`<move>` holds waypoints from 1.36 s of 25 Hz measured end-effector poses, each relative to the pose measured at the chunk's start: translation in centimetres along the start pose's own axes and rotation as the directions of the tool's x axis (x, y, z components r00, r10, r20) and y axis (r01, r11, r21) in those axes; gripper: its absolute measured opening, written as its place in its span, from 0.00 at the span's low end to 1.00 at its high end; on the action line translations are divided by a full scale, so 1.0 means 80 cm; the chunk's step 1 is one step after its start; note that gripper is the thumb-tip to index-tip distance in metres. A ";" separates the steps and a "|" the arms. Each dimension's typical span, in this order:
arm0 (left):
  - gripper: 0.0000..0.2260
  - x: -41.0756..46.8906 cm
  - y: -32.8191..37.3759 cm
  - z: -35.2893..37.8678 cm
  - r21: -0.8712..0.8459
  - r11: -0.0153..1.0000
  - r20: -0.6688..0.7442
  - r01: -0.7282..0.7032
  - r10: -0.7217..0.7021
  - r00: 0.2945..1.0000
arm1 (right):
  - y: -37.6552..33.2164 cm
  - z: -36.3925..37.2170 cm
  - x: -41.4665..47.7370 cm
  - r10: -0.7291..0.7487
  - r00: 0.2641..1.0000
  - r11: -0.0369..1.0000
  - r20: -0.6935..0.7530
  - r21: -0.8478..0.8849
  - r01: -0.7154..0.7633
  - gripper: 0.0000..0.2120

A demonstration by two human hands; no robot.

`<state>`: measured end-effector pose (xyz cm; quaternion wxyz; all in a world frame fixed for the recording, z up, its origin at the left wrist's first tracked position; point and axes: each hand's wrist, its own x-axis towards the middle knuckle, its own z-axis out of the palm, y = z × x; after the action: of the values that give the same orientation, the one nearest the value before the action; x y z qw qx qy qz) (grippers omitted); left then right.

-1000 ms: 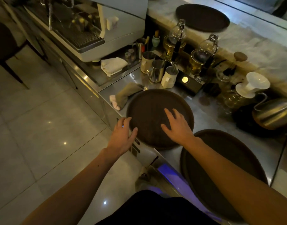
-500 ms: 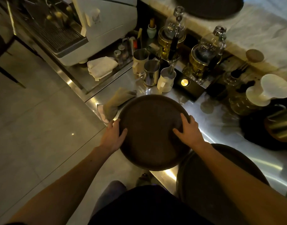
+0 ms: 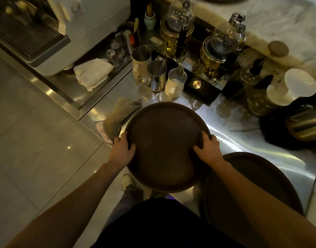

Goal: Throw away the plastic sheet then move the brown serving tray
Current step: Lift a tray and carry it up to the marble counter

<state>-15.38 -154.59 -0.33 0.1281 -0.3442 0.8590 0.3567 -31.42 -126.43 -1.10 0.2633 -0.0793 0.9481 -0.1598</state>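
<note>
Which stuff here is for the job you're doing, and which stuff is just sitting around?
For the job:
- round brown serving tray
- left hand and right hand, gripping its opposite rims

Just lying about:
- second round dark tray on the steel counter
- crumpled tan cloth
- folded white towel
- shiny steel pitcher
- white pitcher

No plastic sheet shows.

I see a round brown serving tray (image 3: pixel 164 140) with a matt, finely grainy face. The brushed steel tabletop (image 3: pixel 243 140) under it glares glossy. A crumpled beige cloth (image 3: pixel 118 117) looks soft, the steel milk jug (image 3: pixel 156 77) polished, the tiled floor (image 3: pixel 37 140) smooth and shiny.
</note>
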 end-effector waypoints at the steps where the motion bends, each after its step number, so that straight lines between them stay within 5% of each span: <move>1: 0.28 0.003 -0.002 -0.001 0.007 1.000 -0.004 0.001 -0.001 1.000 | -0.001 0.000 0.003 0.020 1.000 1.000 -0.007 0.025 -0.020 0.35; 8: 0.27 0.004 0.000 -0.009 0.015 0.999 -0.058 0.028 -0.027 0.998 | -0.005 -0.012 0.013 0.063 0.997 0.960 -0.036 0.274 -0.051 0.29; 22: 0.29 -0.032 0.013 -0.029 -0.003 1.000 -0.254 0.008 -0.008 0.967 | -0.005 -0.036 -0.043 -0.057 0.984 0.908 -0.171 0.401 0.122 0.26; 34: 0.25 -0.090 0.009 -0.094 -0.055 0.970 -0.347 -0.235 0.202 0.916 | -0.020 -0.039 -0.167 -0.039 0.944 0.869 -0.328 0.456 0.194 0.25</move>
<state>-10.38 -155.89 8.73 -0.0790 -0.3078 0.8832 0.3450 -21.64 -123.98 8.31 0.1132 -0.0431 0.9009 -0.4169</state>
